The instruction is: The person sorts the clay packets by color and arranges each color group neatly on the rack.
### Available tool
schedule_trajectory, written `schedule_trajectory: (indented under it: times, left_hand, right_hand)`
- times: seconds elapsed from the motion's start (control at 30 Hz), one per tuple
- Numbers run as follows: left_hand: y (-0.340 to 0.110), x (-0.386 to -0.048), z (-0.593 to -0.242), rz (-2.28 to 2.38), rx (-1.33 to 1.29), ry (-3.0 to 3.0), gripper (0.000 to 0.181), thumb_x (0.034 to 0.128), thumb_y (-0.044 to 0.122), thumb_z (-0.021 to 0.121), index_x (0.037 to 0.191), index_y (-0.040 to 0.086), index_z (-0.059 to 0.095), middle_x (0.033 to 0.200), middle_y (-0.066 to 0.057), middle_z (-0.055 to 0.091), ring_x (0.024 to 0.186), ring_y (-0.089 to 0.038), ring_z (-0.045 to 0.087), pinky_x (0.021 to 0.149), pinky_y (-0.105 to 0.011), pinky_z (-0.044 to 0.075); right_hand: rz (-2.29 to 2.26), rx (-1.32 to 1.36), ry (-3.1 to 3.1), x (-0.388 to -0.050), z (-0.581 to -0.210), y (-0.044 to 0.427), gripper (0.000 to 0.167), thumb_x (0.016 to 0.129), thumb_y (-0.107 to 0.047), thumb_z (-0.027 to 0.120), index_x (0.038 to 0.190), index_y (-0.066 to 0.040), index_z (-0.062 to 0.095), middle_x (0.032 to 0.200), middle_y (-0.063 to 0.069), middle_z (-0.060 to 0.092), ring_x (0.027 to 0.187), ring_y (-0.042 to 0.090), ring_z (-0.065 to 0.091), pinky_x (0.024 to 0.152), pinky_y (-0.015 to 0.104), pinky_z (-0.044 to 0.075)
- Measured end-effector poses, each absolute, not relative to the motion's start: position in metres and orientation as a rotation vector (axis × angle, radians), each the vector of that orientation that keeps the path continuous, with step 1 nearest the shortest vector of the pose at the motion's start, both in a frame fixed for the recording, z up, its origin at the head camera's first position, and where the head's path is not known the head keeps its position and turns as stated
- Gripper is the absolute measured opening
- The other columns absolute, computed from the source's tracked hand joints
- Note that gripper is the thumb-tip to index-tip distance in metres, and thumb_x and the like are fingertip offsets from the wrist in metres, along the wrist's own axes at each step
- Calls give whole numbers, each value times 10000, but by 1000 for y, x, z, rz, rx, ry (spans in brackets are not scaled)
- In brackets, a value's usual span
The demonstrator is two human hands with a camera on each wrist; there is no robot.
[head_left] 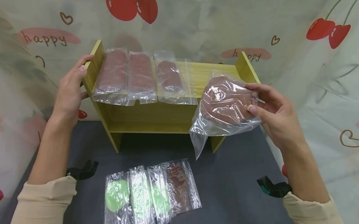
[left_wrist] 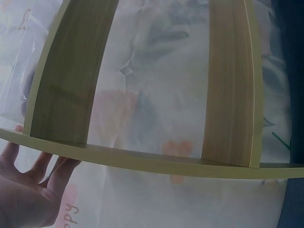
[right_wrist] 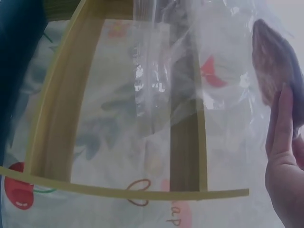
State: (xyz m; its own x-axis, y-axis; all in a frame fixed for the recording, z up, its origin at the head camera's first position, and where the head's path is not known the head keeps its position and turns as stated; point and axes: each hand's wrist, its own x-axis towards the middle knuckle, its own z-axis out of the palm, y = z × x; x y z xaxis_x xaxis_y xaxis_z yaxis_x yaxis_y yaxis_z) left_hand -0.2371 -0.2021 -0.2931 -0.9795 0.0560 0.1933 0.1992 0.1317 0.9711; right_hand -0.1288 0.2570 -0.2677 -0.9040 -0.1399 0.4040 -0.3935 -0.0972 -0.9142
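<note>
Bagged slab [head_left: 224, 103], reddish-brown in a clear bag, is up at the shelf's R end, in front of the upper board; contact w/ the board, can't tell. R hand [head_left: 278, 114] has it pinched at its R edge, thumb on the near face, fingers behind. R wrist cam gives what head cam hides: slab nearly edge-on, fingers laid along it, & the bag's zip strip [right_wrist: 145, 71] hanging across the view of the shelf.

Hands well apart, one at each end. L hand [head_left: 68, 92] is at the L side panel [left_wrist: 142, 161], holding nothing in the palm; L wrist cam shows the fingers spread & touching the panel's outer face, which head cam barely gets.

Shelf [head_left: 148, 116], yellowish wood, two tiers; both wrist cams show printed cloth betw. the boards. Head cam only: three flat packs [head_left: 140, 71] side by side on the upper tier, same reddish-brown, lower ends over the front edge.

Out front on the dark table [head_left: 233, 192], again head cam only: overlapping row of clear bags, green contents [head_left: 117, 196] at L, brown pack [head_left: 177, 186] toward R. Backdrop cloth [head_left: 191, 26] behind, w/ cherries, hearts & "happy".
</note>
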Motion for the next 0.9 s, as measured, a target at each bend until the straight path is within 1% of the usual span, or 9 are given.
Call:
schedule_trajectory:
  times: [0.13, 0.37, 0.5, 0.67, 0.77, 0.9]
  left_hand:
    - [-202, -236, -294, -1980, -251, -2281, 444, 1066, 430, 337, 1484, 335, 454, 1502, -33, 388, 1320, -205, 366, 1050, -575, 315]
    - [-202, -237, -294, -1974, -242, -2283, 442, 1065, 433, 340, 1481, 340, 458, 1508, -28, 387, 1329, -199, 360, 1050, -579, 316]
    - [-202, -237, -295, -1979, -248, -2278, 443, 1063, 437, 345, 1480, 340, 459, 1515, -23, 379, 1332, -201, 352, 1052, -580, 311]
    - [-202, -238, -294, -1977, -247, -2282, 443, 1063, 439, 340, 1479, 342, 457, 1509, -23, 381, 1326, -203, 357, 1048, -575, 315]
    - [-202, -238, -294, -1973, -247, -2283, 443, 1063, 438, 338, 1478, 341, 459, 1503, -27, 384, 1322, -204, 361, 1044, -570, 321]
    - [-202, -237, -294, -1979, -243, -2278, 442, 1065, 433, 336, 1478, 339, 461, 1503, -29, 383, 1324, -200, 358, 1044, -575, 316]
  right_hand:
    - [2165, 580, -1929, -136, -264, 252, 476, 881, 222, 533, 1341, 99, 526, 1229, 214, 532, 969, 250, 614, 795, 271, 559]
    - [2206, 544, -1841, -145, -258, 242, 460, 887, 215, 553, 1332, 101, 539, 1248, 250, 515, 977, 267, 620, 812, 281, 554]
    - [2206, 499, -1810, -151, -256, 237, 453, 892, 184, 585, 1333, 87, 548, 1227, 242, 531, 930, 259, 634, 789, 281, 559]
    - [2185, 428, -1788, -157, -253, 231, 432, 891, 128, 638, 1313, 52, 584, 1257, 221, 533, 952, 268, 631, 787, 264, 555]
    - [2176, 397, -1756, -161, -251, 227, 430, 878, 125, 656, 1295, 38, 604, 1273, 205, 537, 986, 266, 623, 790, 253, 551]
    - [2125, 405, -1694, -168, -249, 222, 440, 852, 148, 668, 1276, 38, 621, 1187, 193, 564, 959, 267, 614, 763, 251, 552]
